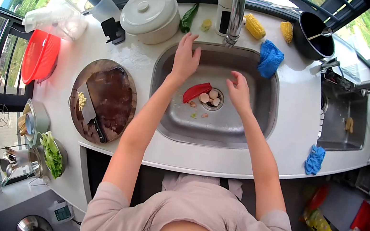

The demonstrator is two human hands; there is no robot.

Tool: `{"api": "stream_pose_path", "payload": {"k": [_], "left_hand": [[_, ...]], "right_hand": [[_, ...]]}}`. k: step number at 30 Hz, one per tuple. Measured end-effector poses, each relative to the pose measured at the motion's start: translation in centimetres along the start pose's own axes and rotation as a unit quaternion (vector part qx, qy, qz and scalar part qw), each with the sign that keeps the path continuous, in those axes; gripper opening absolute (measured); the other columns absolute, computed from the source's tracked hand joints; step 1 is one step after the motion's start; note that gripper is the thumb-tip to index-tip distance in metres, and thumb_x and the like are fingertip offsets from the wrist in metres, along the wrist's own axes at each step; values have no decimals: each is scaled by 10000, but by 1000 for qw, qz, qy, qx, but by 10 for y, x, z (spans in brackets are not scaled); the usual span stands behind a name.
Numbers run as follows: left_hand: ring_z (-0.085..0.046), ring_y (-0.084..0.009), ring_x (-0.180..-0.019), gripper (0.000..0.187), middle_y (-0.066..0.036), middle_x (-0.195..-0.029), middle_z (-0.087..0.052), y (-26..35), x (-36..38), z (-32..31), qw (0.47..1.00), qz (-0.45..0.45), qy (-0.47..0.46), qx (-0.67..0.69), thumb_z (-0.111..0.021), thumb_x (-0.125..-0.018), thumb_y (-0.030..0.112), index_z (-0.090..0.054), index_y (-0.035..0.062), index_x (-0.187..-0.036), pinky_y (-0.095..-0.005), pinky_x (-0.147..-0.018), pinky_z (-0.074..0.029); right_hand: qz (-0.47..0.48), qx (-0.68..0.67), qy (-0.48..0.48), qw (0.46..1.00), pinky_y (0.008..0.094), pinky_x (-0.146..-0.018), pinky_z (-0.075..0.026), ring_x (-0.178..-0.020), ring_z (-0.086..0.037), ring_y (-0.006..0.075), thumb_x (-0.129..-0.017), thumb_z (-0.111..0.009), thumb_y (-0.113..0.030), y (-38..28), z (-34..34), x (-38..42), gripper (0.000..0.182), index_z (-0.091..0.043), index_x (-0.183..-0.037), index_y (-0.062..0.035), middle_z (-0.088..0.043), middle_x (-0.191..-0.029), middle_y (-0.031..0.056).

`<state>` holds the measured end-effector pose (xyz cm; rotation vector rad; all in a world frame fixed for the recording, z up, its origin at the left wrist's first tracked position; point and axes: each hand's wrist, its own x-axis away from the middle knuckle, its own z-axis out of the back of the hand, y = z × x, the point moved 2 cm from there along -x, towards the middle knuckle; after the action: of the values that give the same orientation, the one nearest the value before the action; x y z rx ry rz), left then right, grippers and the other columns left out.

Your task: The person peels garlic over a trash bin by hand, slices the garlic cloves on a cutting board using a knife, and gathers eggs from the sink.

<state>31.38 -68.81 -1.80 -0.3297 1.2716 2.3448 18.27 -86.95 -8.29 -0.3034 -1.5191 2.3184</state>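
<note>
My left hand (186,60) is over the left back part of the steel sink (260,127), fingers stretched out and holding nothing. Just beyond its fingertips a green pepper (188,18) lies on the counter. Above the right half of the basin is my right hand (240,93), its fingers apart and slightly bent, with nothing visible in them. Between and below the hands, a red pepper (197,92) lies in the basin beside several pale round pieces (204,98) at the drain. Small scraps (204,115) are scattered near them.
A faucet (236,15) rises behind the sink. To the left are a round cutting board (118,90) with a knife (93,113) and chopped bits, and a lidded white pot (150,13). Corn (255,26), a blue cloth (270,59) and a black pot (314,37) are at the back right.
</note>
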Motion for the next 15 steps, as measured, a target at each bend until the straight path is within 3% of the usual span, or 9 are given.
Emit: {"api": "stream_pose_path", "payload": {"k": [2, 3, 5, 6, 7, 8, 10, 13, 15], "left_hand": [[-408, -444, -1309, 497, -297, -1391, -431, -25, -49, -42, 998, -51, -9, -25, -597, -855, 36, -460, -19, -1330, -443, -1071, -371], [-414, -447, -1297, 535, -304, -1382, -430, -79, -79, -83, 992, 15, -19, 125, -604, -838, 25, -441, -21, -1346, -447, -1064, -376], [-450, -449, -1244, 572, -306, -1329, -462, -100, -96, -101, 995, 3, -29, 93, -618, -809, 13, -437, -17, -1351, -458, -1033, -396], [-480, -449, -1204, 571, -302, -1285, -494, -72, -100, -89, 992, -79, -34, -90, -626, -797, 12, -453, -10, -1341, -465, -1008, -413], [-575, -382, -1025, 487, -210, -1096, -598, -73, -102, -93, 991, -67, 8, -115, -669, -812, 81, -520, 14, -1271, -434, -926, -452], [-568, -395, -1059, 465, -222, -1129, -593, -53, -104, -85, 987, 27, -82, -136, -679, -812, 78, -535, 4, -1248, -433, -936, -451], [-578, -407, -1050, 429, -231, -1113, -605, -57, -96, -83, 996, 12, -48, -80, -672, -819, 71, -552, -5, -1223, -445, -935, -457], [-639, -343, -948, 353, -206, -1009, -633, -42, -50, -65, 991, -51, 35, -119, -660, -839, 65, -596, -6, -1178, -396, -860, -498], [-657, -273, -915, 328, -159, -1003, -633, -35, 1, -55, 992, 127, 4, -11, -602, -879, 85, -586, -43, -1180, -361, -819, -512]], "right_hand": [[-28, -13, -26, 999, 372, -845, -512, -949, -646, 262, -878, -635, -148, 32, 8, 1, 373, -562, -1213, 1, -606, -1172, 176], [-49, -20, -38, 998, 372, -844, -514, -951, -651, 262, -877, -635, -146, 46, 13, 3, 372, -563, -1213, -1, -607, -1181, 178], [-80, -16, -57, 995, 376, -848, -516, -962, -657, 269, -875, -635, -144, 62, 22, 5, 370, -567, -1210, -3, -609, -1194, 186], [-89, -6, -64, 994, 380, -854, -516, -971, -658, 277, -874, -635, -145, 61, 29, 8, 369, -569, -1208, -2, -610, -1197, 193], [-95, 4, -69, 993, 383, -860, -515, -980, -659, 285, -873, -635, -146, 62, 34, 8, 368, -571, -1205, -1, -611, -1200, 200], [-102, 24, -90, 990, 372, -867, -515, -989, -658, 275, -873, -638, -148, 69, 36, 7, 382, -566, -1217, 0, -615, -1210, 187], [-112, 65, -131, 983, 349, -880, -515, -1008, -655, 257, -873, -645, -152, 87, 36, 0, 410, -558, -1242, 3, -622, -1231, 161], [-101, 115, -208, 966, 415, -905, -503, -1033, -631, 350, -823, -683, -181, 103, 18, -9, 449, -563, -1216, -1, -601, -1211, 225], [-73, 136, -236, 959, 434, -917, -498, -1043, -624, 364, -806, -692, -178, 111, -6, -9, 466, -564, -1227, -22, -587, -1226, 225]]}}
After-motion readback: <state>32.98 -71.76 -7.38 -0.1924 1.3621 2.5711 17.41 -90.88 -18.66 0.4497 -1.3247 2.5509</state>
